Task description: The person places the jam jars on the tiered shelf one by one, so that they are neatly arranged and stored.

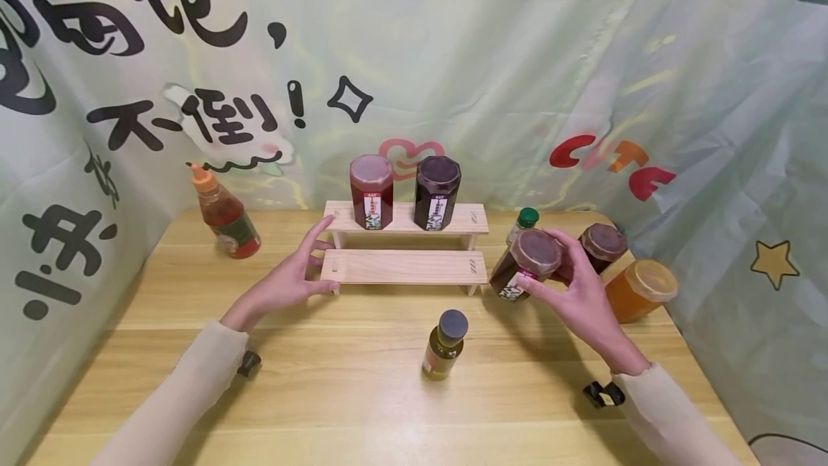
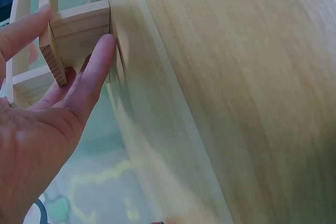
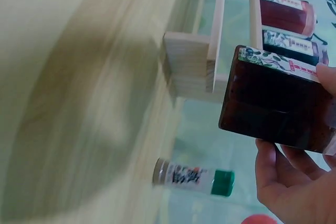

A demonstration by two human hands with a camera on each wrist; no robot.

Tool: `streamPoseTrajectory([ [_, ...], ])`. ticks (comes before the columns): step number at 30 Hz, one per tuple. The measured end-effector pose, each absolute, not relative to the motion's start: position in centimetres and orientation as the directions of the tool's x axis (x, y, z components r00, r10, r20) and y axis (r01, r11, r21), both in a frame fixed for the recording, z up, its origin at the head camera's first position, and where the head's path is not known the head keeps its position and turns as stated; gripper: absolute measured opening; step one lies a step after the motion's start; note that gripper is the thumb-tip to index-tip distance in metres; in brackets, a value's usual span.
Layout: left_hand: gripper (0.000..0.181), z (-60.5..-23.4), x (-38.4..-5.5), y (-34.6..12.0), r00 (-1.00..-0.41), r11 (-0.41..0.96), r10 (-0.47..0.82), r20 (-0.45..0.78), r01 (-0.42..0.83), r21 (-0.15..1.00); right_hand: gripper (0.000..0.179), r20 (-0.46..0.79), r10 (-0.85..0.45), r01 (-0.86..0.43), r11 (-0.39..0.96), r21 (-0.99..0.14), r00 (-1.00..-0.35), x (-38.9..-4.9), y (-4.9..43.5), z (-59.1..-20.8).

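Note:
My right hand grips a dark jam jar with a pale lid and a printed label, thumb on one side and fingers on the other. In the right wrist view this jar is held off the table near the end of a two-step wooden rack. At the rack's left end, my left hand is spread, its fingers fairly straight and touching the wood. A red jar and a dark purple jar stand on the upper step; the lower step is bare.
A green-capped shaker bottle, another dark jar and an orange jar stand at the right. In front of the rack is a small dark-capped bottle. A sauce bottle stands far left. Printed cloth hangs behind.

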State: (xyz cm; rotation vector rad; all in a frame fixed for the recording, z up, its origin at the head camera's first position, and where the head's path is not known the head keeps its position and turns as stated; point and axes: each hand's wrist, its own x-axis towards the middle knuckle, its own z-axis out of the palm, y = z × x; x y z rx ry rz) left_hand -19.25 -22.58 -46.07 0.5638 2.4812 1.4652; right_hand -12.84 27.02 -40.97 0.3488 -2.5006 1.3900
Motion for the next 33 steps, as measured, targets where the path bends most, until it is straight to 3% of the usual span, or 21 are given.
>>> streamPoseTrajectory([
  [13, 0.124, -45.9, -19.1, -22.7, -0.907, 0.451, 0.42, 0.02, 0.228, 0.863, 0.089, 0.36, -0.225, -0.423, 0.404, -0.811, -0.905, -15.4, 22.6, -40.5],
  [33, 0.123, -46.2, -19.4, -22.8, -0.904, 0.459, 0.426, 0.03, 0.245, 0.854, 0.09, 0.32, -0.421, -0.434, 0.21, -0.876, -0.849, -18.1, 14.8, -40.5],
])
